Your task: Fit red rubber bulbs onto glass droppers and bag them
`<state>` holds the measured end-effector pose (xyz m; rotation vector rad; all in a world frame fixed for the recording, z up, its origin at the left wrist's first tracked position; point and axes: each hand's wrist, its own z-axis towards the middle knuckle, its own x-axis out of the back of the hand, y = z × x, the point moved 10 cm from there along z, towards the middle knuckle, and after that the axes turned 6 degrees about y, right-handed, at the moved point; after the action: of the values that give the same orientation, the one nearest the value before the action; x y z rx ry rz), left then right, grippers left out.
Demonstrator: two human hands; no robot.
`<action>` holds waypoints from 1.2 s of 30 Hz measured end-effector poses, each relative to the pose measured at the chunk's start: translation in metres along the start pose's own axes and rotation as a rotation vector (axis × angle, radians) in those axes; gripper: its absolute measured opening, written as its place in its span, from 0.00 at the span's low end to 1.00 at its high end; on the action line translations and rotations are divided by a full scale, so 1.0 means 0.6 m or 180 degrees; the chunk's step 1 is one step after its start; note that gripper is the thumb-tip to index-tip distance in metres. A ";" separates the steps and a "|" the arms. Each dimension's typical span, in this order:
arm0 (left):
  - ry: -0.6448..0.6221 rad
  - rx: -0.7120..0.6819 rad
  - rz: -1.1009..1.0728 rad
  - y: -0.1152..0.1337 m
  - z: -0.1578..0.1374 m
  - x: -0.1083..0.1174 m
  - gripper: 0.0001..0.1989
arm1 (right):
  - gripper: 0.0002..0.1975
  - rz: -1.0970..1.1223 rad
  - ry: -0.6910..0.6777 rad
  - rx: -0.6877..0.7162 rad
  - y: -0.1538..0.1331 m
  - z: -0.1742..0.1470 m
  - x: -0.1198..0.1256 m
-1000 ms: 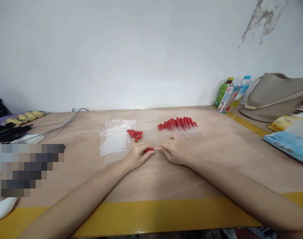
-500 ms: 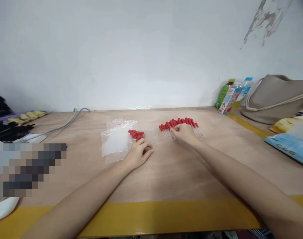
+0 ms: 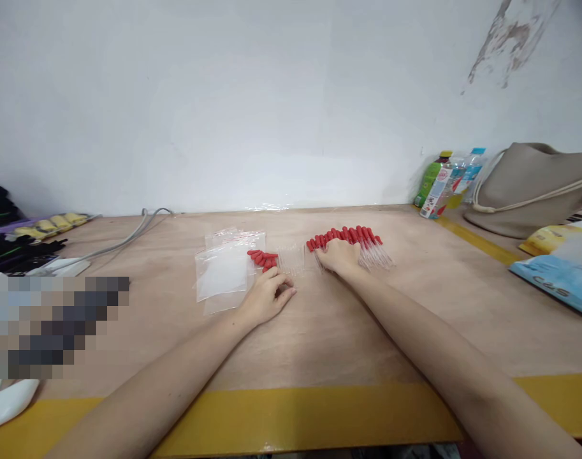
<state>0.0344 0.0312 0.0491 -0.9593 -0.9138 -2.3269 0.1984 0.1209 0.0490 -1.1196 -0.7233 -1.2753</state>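
Droppers with red rubber bulbs and clear tubes (image 3: 367,237) lie side by side in a row on the table. Over the left part of that row is my right hand (image 3: 341,256), its fingers curled together around the tube of a dropper; the fingertips are partly hidden. My left hand (image 3: 266,297) rests on the table, thumb and fingers apart, holding nothing. Just beyond its fingers is a small heap of loose red rubber bulbs (image 3: 262,258). Bare clear tubes (image 3: 291,257) lie between the heap and the dropper row. Clear zip bags (image 3: 222,275) are stacked left of the bulbs.
Drink bottles (image 3: 436,186) and a grey-brown bag (image 3: 530,182) stand at the right, with a blue packet (image 3: 558,280) nearer. Grey cables (image 3: 128,234), a yellow-filled pack (image 3: 49,225) and black items lie at the left. A white wall (image 3: 271,108) closes off the back.
My right hand has moved left along the dropper row and now covers its left-middle part. My left hand stays by the red bulbs.
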 end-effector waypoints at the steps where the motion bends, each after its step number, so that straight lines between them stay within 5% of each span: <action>1: 0.0003 -0.0004 -0.0002 0.000 0.000 0.000 0.07 | 0.18 0.0003 0.0046 0.0082 -0.007 -0.002 0.003; 9: 0.0051 -0.0069 0.0036 0.004 0.000 0.003 0.06 | 0.15 0.0016 -0.0048 0.0457 -0.075 -0.015 -0.009; 17: 0.0196 -0.0099 0.0174 0.004 0.001 0.010 0.06 | 0.15 -0.0019 -0.0205 0.0293 -0.065 -0.021 -0.006; 23: 0.0695 -0.0002 0.0393 -0.003 0.004 0.046 0.04 | 0.08 0.0024 -0.0440 0.0749 -0.054 -0.077 0.019; 30: 0.1017 0.0373 0.0931 -0.077 0.055 0.098 0.05 | 0.04 0.0707 -0.0426 0.0851 -0.013 -0.126 0.034; 36: 0.0656 0.0148 0.1084 -0.128 0.108 0.076 0.04 | 0.11 0.0929 -0.0104 0.0742 -0.007 -0.131 0.024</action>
<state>-0.0150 0.1226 0.0868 -0.7702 -0.6611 -2.0592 0.1851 0.0431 0.0365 -1.0141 -0.6853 -0.9041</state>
